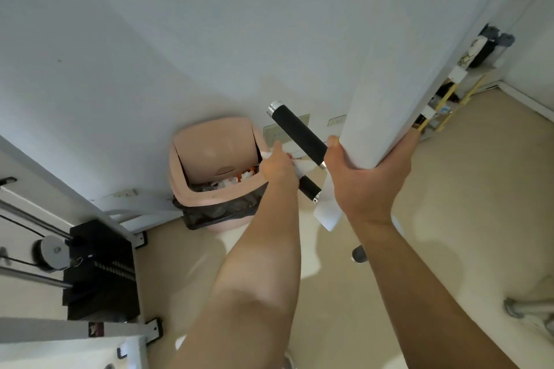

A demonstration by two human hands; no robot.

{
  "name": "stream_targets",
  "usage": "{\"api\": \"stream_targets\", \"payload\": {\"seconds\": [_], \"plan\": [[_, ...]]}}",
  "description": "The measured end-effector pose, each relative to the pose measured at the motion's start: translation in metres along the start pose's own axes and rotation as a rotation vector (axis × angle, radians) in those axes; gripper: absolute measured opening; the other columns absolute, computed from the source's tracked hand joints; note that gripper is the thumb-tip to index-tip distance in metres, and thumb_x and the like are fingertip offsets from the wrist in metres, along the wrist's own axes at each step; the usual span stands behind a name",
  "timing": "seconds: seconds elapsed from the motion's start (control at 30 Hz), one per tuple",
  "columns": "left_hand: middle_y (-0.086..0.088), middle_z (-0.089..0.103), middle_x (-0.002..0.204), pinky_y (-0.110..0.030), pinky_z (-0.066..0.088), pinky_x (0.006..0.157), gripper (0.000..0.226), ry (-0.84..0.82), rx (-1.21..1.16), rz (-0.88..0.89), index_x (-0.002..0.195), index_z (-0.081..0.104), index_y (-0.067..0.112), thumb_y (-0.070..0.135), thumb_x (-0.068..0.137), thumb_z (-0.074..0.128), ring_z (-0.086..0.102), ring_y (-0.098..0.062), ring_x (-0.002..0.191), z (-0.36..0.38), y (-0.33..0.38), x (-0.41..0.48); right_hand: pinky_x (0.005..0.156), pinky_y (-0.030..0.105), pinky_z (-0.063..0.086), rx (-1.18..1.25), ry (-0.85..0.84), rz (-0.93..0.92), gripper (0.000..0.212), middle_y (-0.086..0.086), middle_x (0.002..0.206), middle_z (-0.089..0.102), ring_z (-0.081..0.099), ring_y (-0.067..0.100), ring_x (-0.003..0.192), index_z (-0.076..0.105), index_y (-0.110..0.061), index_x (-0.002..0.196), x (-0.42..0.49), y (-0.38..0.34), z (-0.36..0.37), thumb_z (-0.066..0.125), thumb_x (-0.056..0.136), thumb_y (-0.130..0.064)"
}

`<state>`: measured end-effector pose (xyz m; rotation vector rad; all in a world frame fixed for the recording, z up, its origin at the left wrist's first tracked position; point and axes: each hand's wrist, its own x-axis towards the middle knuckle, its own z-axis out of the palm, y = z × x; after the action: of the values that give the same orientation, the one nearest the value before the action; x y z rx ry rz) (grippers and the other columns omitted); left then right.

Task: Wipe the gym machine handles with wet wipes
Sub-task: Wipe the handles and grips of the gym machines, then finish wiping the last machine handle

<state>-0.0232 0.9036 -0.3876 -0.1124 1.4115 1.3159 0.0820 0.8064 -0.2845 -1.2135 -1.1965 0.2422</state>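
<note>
A black foam handle [299, 133] with chrome end caps runs diagonally across the middle of the view, fixed to the lower end of a thick white machine arm [386, 69]. My left hand [278, 169] holds a white wet wipe [303, 167] pressed around the handle's middle, so that part of the grip is hidden. Only the handle's lower black tip [310, 187] shows below the hand. My right hand [370, 180] is wrapped around the bottom of the white arm, just right of the handle.
A pink swing-lid bin [209, 147] with a black liner and rubbish inside stands against the wall below the handle. A black weight stack [100, 269] with cables and a pulley [53, 252] is at the left. A cluttered shelf [461, 81] is at the far right. The floor is beige.
</note>
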Motion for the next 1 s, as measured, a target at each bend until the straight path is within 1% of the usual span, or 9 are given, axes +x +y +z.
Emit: {"api": "stream_targets", "payload": {"seconds": [0.17,0.23,0.33,0.47,0.67,0.73,0.8,0.9,1.0], "plan": [[-0.015,0.046,0.149,-0.038,0.047,0.107,0.058,0.153,0.083,0.135,0.153,0.030,0.011,0.026,0.102,0.054,0.051,-0.031,0.134,-0.024,-0.017,0.011,0.067,0.022,0.047,-0.002,0.028,-0.001,0.058,-0.001,0.087,0.052,0.053,0.011,0.073,0.039,-0.018,0.098,-0.006,-0.007,0.002,0.084,0.065,-0.032],[-0.013,0.042,0.153,-0.038,0.048,0.108,0.060,0.150,0.167,0.153,0.154,0.028,0.017,0.033,0.102,0.052,0.051,-0.027,0.133,-0.050,-0.026,0.026,0.068,0.031,0.052,0.002,0.017,0.006,0.059,0.004,0.091,0.055,0.056,0.019,0.078,0.039,-0.018,0.099,-0.008,-0.009,0.001,0.085,0.065,-0.033],[-0.009,0.058,0.135,-0.027,0.058,0.085,0.039,0.177,0.227,0.132,0.140,0.048,0.019,0.036,0.106,0.040,0.062,-0.016,0.098,-0.100,-0.026,0.016,0.074,0.041,0.054,0.025,-0.004,0.007,0.060,0.006,0.098,0.055,0.058,0.022,0.085,0.040,-0.016,0.104,-0.011,-0.010,-0.001,0.085,0.067,-0.029],[-0.011,0.062,0.119,-0.037,0.045,0.093,0.031,0.220,0.249,0.108,0.114,0.060,0.009,0.035,0.105,0.046,0.059,-0.032,0.114,-0.173,-0.023,0.011,0.085,0.043,0.050,0.127,0.002,-0.177,0.066,0.023,0.120,0.040,0.049,0.035,0.108,0.030,-0.008,0.120,-0.014,-0.003,-0.007,0.073,0.071,-0.018],[-0.018,0.060,0.131,-0.050,0.037,0.110,0.045,0.144,0.053,-0.001,0.096,0.065,0.006,0.047,0.098,0.047,0.054,-0.036,0.106,-0.248,0.006,0.003,0.093,0.050,0.045,-0.245,0.248,-0.405,0.050,0.039,0.112,0.047,0.047,0.047,0.104,0.042,-0.008,0.123,-0.071,-0.015,-0.016,0.065,0.079,-0.005],[-0.027,0.054,0.135,-0.049,0.033,0.114,0.048,0.022,0.001,-0.029,0.111,0.056,0.003,0.046,0.103,0.037,0.051,-0.041,0.123,-0.259,0.022,0.002,0.085,0.045,0.047,-0.232,0.112,-0.533,0.036,0.028,0.105,0.054,0.050,0.037,0.096,0.054,-0.005,0.110,-0.119,-0.029,-0.002,0.061,0.076,0.005],[-0.025,0.053,0.139,-0.048,0.030,0.119,0.048,-0.079,-0.061,-0.079,0.124,0.055,0.003,0.042,0.103,0.037,0.046,-0.038,0.134,-0.265,0.040,0.002,0.072,0.044,0.050,-0.161,-0.255,-0.547,0.027,0.014,0.098,0.059,0.055,0.030,0.088,0.063,-0.009,0.099,-0.167,-0.039,0.028,0.061,0.075,0.003],[-0.021,0.062,0.132,-0.050,0.045,0.110,0.024,-0.103,0.041,0.013,0.114,0.062,0.003,0.017,0.100,0.048,0.060,-0.037,0.124,-0.278,0.062,0.010,0.080,0.036,0.052,-0.226,-0.899,-0.095,0.047,0.003,0.120,0.052,0.056,0.024,0.105,0.059,-0.027,0.129,-0.214,-0.041,0.096,0.061,0.084,-0.014],[-0.019,0.068,0.104,-0.040,0.056,0.090,0.017,-0.132,0.118,0.062,0.101,0.065,0.003,0.008,0.102,0.049,0.067,-0.030,0.096,-0.291,0.080,0.023,0.097,0.036,0.051,-0.152,-1.121,0.259,0.059,-0.001,0.135,0.053,0.056,0.019,0.120,0.046,-0.038,0.142,-0.237,-0.031,0.157,0.052,0.089,-0.013]]}}
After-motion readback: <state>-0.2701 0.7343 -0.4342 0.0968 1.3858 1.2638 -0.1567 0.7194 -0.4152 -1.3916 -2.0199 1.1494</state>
